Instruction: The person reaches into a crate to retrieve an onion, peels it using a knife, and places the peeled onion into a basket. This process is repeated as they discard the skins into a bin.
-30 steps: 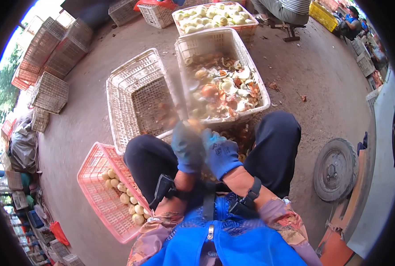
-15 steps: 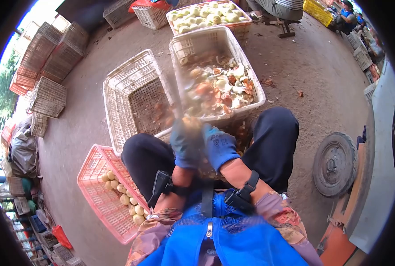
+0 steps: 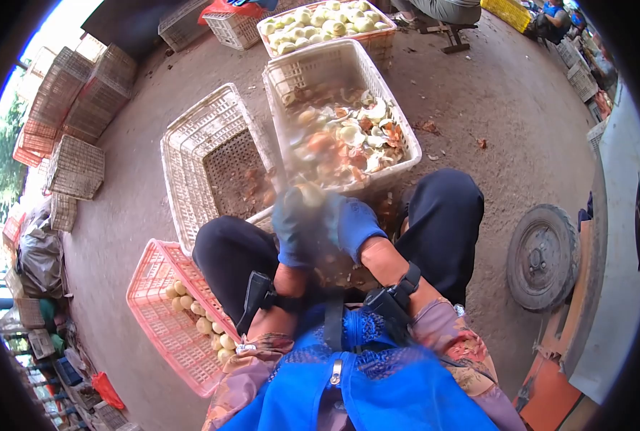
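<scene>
Both my hands wear blue gloves and meet between my knees, just short of the crates. My left hand [image 3: 293, 226] is closed around an onion [image 3: 309, 194], whose pale top shows above the fingers. Pressed close beside it, my right hand [image 3: 356, 224] has its fingers curled in toward the onion; anything in its grip is hidden by blur. Right ahead stands a white crate [image 3: 415, 152] holding onion skins [image 3: 352, 135]. A second white crate [image 3: 180, 172], with a few scraps on its floor, is to its left.
A pink crate [image 3: 163, 316] with peeled onions [image 3: 203, 325] lies by my left leg. Another crate of peeled onions [image 3: 320, 27] stands at the back. Crates [image 3: 75, 165] are stacked far left. A wheel [image 3: 542, 258] is at right; a seated person [image 3: 445, 8] is behind.
The onion between my hands looks paler than before, where it showed more brown. My hands have stayed close together, shifting slightly left in view. The view has tilted a little.
</scene>
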